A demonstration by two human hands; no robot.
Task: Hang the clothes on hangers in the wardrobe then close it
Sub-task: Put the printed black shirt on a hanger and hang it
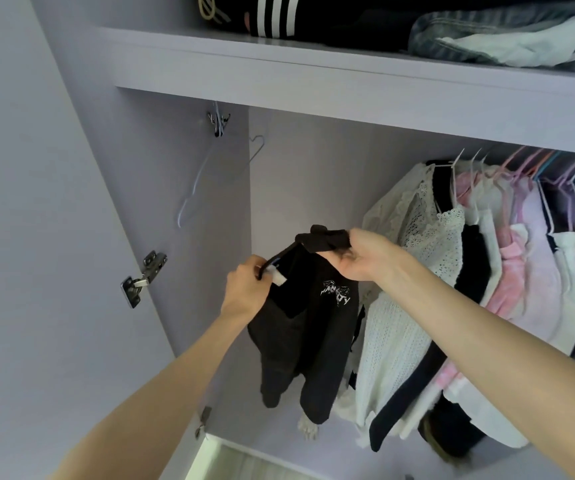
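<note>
Our left hand (pixel 244 289) pinches the neckline of the black top (pixel 306 327) right by its white label, and our right hand (pixel 358 258) has its fingers curled round a bunched shoulder of the same top, lifted a little higher. So both hands are grasping cloth, none free. We hold the top up in front of the open wardrobe, just left of the white lace garment (pixel 407 271) and the crowded row of hung clothes (pixel 521 254).

It looks light and limp to us: the body and both sleeves sag straight down from our grips, so its long axis runs top to bottom, neck up, hem towards the wardrobe floor, pale print facing us. Soft stuff like this folds and slides, we reckon, so the shoulders and neck opening are the places to hold while a hanger goes in.

An empty wire hanger (pixel 209 178) hangs from a hook on the inside of the open door (pixel 161 168), up left. Folded clothes lie on the shelf (pixel 313 71) above.
</note>
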